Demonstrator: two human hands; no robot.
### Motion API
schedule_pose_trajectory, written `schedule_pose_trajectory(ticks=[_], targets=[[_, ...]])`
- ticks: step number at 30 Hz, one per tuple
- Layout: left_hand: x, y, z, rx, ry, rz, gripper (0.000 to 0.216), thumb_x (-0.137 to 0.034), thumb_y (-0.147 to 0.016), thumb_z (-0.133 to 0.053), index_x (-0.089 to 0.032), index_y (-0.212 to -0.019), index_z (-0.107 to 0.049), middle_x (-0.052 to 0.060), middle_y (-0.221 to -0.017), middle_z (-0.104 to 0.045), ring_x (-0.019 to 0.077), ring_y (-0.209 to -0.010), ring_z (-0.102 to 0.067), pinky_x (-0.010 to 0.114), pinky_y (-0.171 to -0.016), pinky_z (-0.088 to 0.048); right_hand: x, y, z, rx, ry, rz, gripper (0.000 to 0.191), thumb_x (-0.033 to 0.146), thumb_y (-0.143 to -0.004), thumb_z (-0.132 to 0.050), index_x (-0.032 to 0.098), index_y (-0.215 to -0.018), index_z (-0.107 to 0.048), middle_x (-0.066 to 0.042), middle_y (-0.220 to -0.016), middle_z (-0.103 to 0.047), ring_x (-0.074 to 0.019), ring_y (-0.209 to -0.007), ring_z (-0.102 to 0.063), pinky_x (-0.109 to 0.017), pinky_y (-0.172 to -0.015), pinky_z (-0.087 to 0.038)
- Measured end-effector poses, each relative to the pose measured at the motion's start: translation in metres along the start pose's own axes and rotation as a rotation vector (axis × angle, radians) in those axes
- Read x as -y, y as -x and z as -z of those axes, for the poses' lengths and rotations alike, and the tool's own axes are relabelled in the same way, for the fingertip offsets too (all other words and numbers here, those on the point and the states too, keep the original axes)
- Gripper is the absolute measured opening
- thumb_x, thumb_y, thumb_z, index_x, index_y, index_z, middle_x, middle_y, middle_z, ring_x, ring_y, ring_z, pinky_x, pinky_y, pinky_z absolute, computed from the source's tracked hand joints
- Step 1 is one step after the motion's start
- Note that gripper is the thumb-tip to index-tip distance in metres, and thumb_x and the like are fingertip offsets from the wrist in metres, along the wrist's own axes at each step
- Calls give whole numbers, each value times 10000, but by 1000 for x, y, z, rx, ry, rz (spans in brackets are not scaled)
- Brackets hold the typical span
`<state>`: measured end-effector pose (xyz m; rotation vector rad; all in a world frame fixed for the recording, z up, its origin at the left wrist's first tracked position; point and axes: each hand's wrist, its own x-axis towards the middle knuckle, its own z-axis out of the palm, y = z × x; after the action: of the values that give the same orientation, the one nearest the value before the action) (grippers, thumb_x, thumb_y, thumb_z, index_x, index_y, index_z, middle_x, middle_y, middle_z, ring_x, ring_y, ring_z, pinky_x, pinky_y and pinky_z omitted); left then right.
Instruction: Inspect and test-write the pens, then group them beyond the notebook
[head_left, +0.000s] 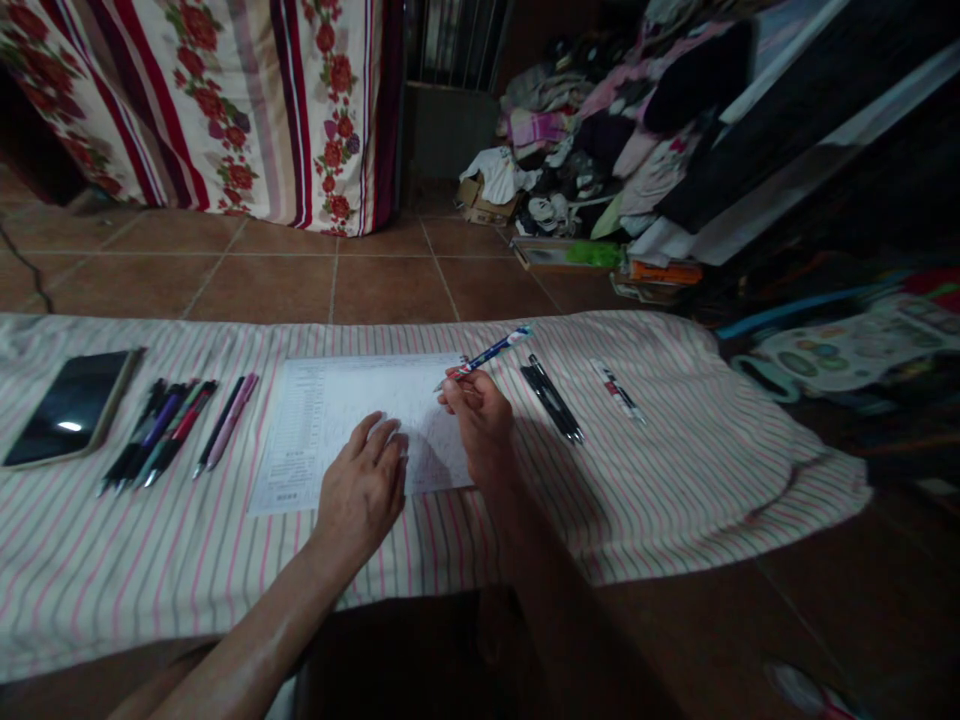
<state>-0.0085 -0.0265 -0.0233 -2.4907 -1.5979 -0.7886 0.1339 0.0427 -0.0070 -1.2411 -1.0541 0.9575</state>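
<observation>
A printed white sheet of paper (330, 420) lies on a striped cloth (675, 470) spread on the tiled floor. My left hand (361, 490) rests flat on the paper's lower part, fingers stretched out. My right hand (476, 415) is closed on a blue-and-white pen (491, 352), its tip touching the paper's upper right area.
Several pens (161, 432) lie in a row left of the paper, next to a dark phone (71, 405). Two black pens (553, 398) and a white pen (616, 388) lie to the right. A floral sheet (225, 100) hangs behind; a clothes pile (600, 130) sits at the back right.
</observation>
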Motion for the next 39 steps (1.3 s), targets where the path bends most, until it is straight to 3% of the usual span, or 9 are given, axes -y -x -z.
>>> schedule_pose_trajectory(ticks=[7, 10, 15, 20, 29, 34, 39], targets=[[-5, -4, -2, 122, -51, 104, 194, -107, -826, -456, -127, -953, -603, 125, -1123, -604, 283, -1154, -449, 424, -904, -472, -2, 3, -33, 45, -93, -37, 230, 378, -730, -583, 187, -856, -558, 20, -659, -632, -110, -555, -610, -224, -532, -479], [-8, -7, -2, 157, -54, 143, 202, -100, -810, -470, -124, -970, -591, 129, -1133, -591, 285, -1112, -473, 418, -846, -482, -12, 2, -45, 111, -4, -27, 213, 359, -741, -566, 187, -867, -564, 1, -671, -657, -136, -596, -650, -231, -554, -494], [-7, -10, 0, 198, -11, 130, 236, -123, -822, -473, -157, -1038, -561, 102, -1069, -593, 254, -1005, -514, 405, -775, -481, -24, 1, -50, 142, 222, -27, 205, 342, -750, -557, 183, -869, -612, -33, -658, -687, -174, -650, -679, -254, -602, -506], [-6, -11, 4, 200, 12, 119, 210, -109, -828, -447, -150, -1002, -558, 109, -1017, -589, 256, -999, -505, 405, -766, -476, -25, -2, -51, 84, 213, -82, 256, 380, -730, -570, 154, -831, -637, -62, -657, -696, -189, -639, -679, -267, -590, -508], [-3, -9, -3, 135, -6, 117, 176, -109, -837, -443, -155, -950, -569, 112, -1034, -603, 248, -974, -517, 393, -763, -472, -15, -17, -33, -3, 99, -43, 261, 373, -733, -560, 163, -873, -627, -12, -643, -660, -136, -583, -634, -221, -539, -470], [1, -6, -8, 89, -39, 95, 251, -177, -867, -436, -128, -1086, -546, 161, -1234, -533, 294, -1127, -460, 421, -818, -458, -20, -22, -20, -48, 36, -22, 279, 374, -728, -567, 154, -894, -614, -17, -699, -655, -133, -625, -637, -233, -576, -485], [3, -5, -10, 130, -17, 88, 259, -178, -869, -430, -122, -1101, -532, 169, -1258, -528, 304, -1198, -427, 430, -831, -448, -22, -19, -5, -76, 100, 20, 306, 398, -721, -585, 159, -910, -612, -5, -687, -641, -130, -617, -627, -237, -570, -471]])
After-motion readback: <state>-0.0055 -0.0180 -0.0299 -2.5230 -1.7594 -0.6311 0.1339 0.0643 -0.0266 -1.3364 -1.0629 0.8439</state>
